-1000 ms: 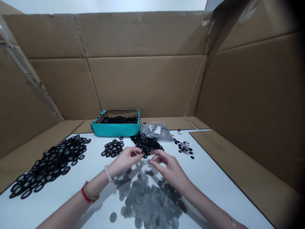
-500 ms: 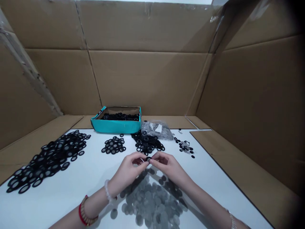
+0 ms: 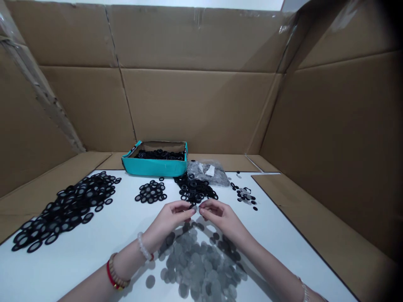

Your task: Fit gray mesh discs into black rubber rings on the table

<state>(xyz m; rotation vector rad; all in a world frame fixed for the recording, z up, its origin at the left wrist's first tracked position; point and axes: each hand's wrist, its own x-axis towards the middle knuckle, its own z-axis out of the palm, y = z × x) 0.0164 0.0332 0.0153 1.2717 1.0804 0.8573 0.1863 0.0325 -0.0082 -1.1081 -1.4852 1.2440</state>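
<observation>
Above the middle of the white table, my left hand (image 3: 175,214) pinches a small black ring (image 3: 192,206) between thumb and fingertips. A bit of grey shows beside the ring at the fingertips, too small to make out fully. Close by on the right, my right hand (image 3: 218,214) has thumb and fingers pressed together, and whatever they hold is hidden. A loose heap of translucent grey discs (image 3: 195,264) lies beneath and in front of both hands. Just beyond the fingers is a pile of black rings (image 3: 197,191).
Black rings with grey centres form a long heap (image 3: 69,207) on the left and a smaller cluster (image 3: 151,192). A teal box (image 3: 154,167) of black pieces stands at the back beside a clear plastic bag (image 3: 212,173). Small scattered pieces (image 3: 245,195) lie right. Cardboard walls (image 3: 195,109) enclose the table.
My hands have drawn slightly apart at the fingertips. The black ring has stayed with my left hand, and my right fingertips have come away from it.
</observation>
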